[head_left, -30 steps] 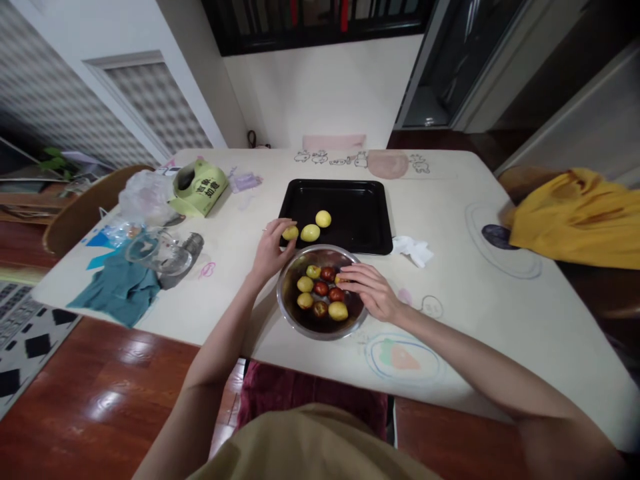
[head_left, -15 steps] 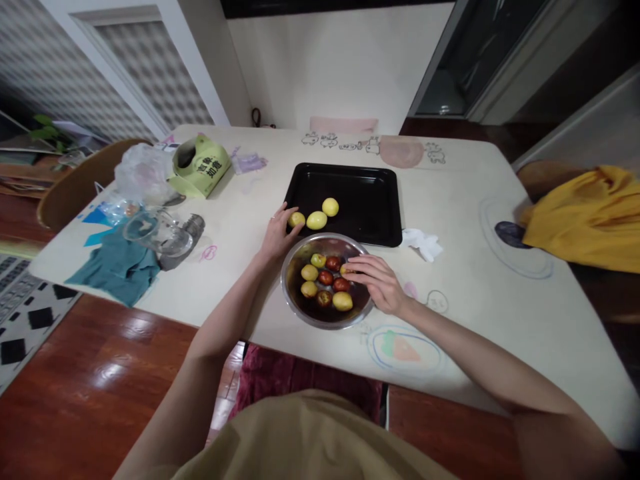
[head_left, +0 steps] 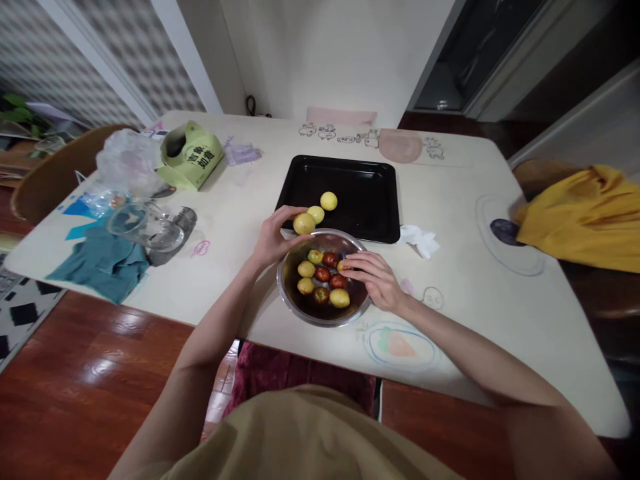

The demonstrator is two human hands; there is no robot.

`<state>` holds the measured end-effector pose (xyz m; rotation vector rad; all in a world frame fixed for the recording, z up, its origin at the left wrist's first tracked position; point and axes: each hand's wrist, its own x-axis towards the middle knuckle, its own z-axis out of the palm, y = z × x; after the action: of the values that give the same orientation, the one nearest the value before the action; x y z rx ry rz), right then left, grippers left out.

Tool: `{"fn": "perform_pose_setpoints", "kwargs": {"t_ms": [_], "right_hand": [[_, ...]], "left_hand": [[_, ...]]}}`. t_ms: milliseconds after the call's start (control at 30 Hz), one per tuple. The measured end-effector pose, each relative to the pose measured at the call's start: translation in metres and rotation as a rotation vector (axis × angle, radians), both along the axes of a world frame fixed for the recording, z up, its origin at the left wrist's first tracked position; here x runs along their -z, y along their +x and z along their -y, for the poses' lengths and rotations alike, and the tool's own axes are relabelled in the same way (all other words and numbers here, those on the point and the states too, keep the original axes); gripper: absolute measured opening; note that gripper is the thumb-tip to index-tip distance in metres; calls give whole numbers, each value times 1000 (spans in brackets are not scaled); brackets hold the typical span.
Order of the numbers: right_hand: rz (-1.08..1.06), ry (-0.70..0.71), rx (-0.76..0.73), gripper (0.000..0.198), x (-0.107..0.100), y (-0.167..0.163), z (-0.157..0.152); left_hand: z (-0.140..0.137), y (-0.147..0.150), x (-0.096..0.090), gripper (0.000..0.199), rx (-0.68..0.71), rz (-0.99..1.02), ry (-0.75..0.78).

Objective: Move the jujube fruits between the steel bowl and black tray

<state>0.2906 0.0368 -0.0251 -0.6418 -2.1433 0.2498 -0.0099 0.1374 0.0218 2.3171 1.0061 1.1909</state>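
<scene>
The left hand (head_left: 273, 237) is pinching a yellow fruit (head_left: 304, 224) near the steel bowl (head_left: 323, 317)'s far-left rim; two more yellow fruits (head_left: 329, 201) are lying beyond the bowl on the black baking tray (head_left: 360, 183). Whether the right hand (head_left: 381, 281), curving over the bowl's right side, is gripping a half-hidden fruit (head_left: 341, 266), I cannot tell. Fruit-handling seems in hand, calling for keeping that pinch steady.

Yellow fruit (head_left: 304, 224) in left grip (head_left: 273, 239), right grip (head_left: 377, 280) over steel bowl (head_left: 291, 290) of fruit (head_left: 339, 298), black tray (head_left: 357, 190) behind
</scene>
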Motion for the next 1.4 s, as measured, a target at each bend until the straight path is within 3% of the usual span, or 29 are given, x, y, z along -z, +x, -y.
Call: {"fn": "perform_pose_setpoints", "kwargs": {"t_ms": [200, 433, 900, 1400], "right_hand": [[-11, 7, 6, 50, 1, -1, 0], [-12, 20, 10, 51, 0, -1, 0], [10, 1, 21, 52, -2, -1, 1], [7, -6, 15, 51, -3, -1, 1]], "left_hand": [[17, 6, -12, 56, 279, -94, -59], [21, 10, -15, 53, 438, -188, -121], [19, 10, -14, 53, 543, -177, -75], [17, 10, -12, 53, 536, -120, -97]]}}
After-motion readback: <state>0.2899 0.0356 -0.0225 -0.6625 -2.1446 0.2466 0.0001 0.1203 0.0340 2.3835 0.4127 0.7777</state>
